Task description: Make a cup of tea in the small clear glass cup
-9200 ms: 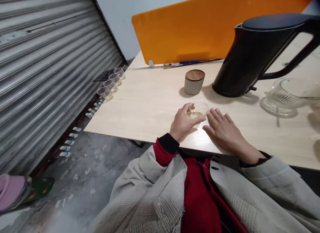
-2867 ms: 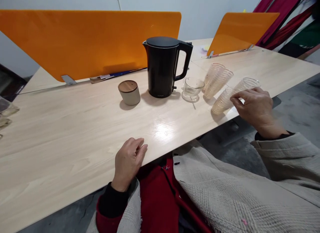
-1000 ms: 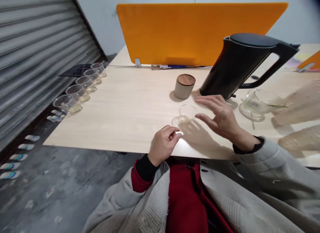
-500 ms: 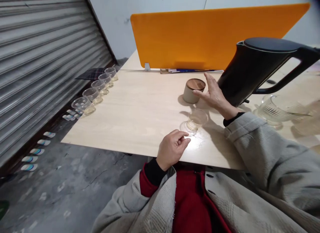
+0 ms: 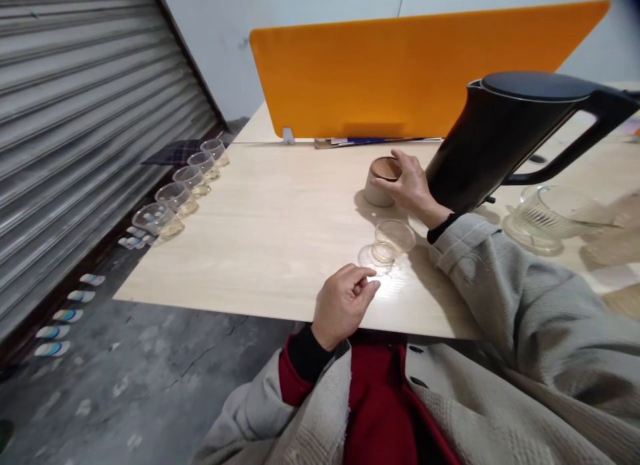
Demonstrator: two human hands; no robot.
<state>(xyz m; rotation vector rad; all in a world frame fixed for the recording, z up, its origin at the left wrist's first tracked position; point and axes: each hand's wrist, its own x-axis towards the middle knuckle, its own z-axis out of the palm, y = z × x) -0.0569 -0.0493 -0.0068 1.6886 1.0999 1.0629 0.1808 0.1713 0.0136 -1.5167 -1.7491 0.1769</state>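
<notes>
My right hand (image 5: 413, 190) is wrapped round the top of a small beige canister (image 5: 378, 196) with a wooden lid (image 5: 386, 166), thumb at the front and fingers at the far side. The canister stands upright on the table. My left hand (image 5: 345, 302) hovers by the table's front edge, its fingers loosely curled and nothing visible in them. Just beyond it a clear plastic cup (image 5: 395, 237) stands on the table, apart from both hands. I cannot make out any contents in that cup.
A large black kettle (image 5: 505, 142) stands right of the canister, close to my right forearm. Behind my right sleeve is a ribbed glass pitcher (image 5: 555, 215). Several clear cups (image 5: 175, 197) line the table's (image 5: 260, 252) left edge. An orange divider (image 5: 350, 78) borders the back.
My right hand has closed in on the canister, from fingers spread beside it to a grip round its top. My left hand stays about where it was. The view has shifted slightly.
</notes>
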